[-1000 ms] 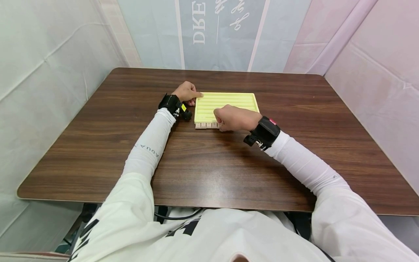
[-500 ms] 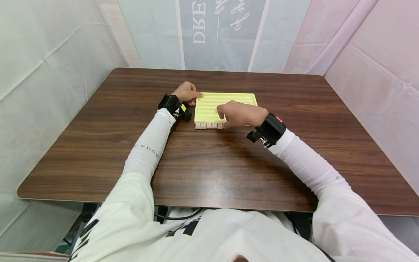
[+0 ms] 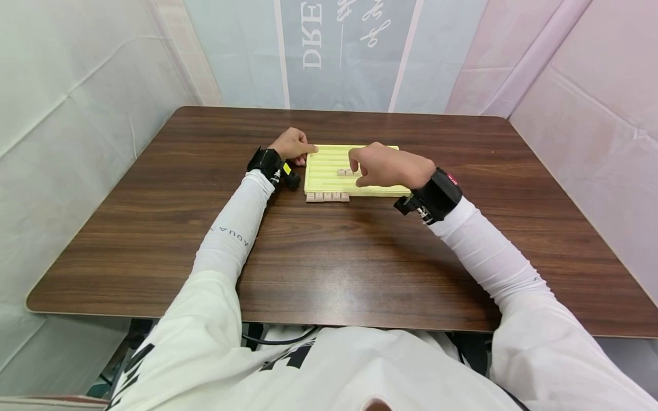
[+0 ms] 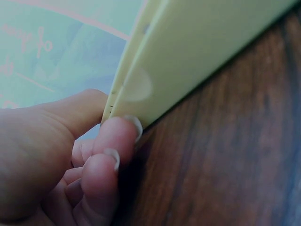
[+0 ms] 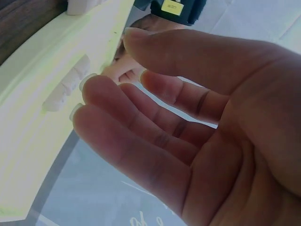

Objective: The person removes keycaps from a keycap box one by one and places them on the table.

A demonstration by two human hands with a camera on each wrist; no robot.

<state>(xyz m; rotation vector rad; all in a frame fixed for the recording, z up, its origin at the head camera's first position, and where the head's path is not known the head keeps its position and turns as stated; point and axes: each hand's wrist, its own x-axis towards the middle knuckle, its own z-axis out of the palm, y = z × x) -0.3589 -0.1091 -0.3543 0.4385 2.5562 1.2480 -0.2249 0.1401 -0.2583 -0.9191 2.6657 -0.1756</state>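
A pale yellow ridged tray lies on the table. My left hand pinches its far left corner; in the left wrist view the thumb lies at the rim and fingertips touch the side wall. Over the tray's right part hovers my right hand, thumb and fingers apart and loosely bent, nothing between them. Beneath its fingertips a short row of small beige keycap-like pieces sits in a groove, also seen in the right wrist view as pale blocks. The hand hides part of that row.
Along the tray's front edge stands another row of several beige pieces. The brown wooden table extends on all sides. Behind it hangs a printed blue-grey curtain, with pale sheeting left and right.
My right hand has moved back and to the right from the front row's right end, its fingers spreading apart. The short row in the groove is now uncovered. My left hand has stayed put.
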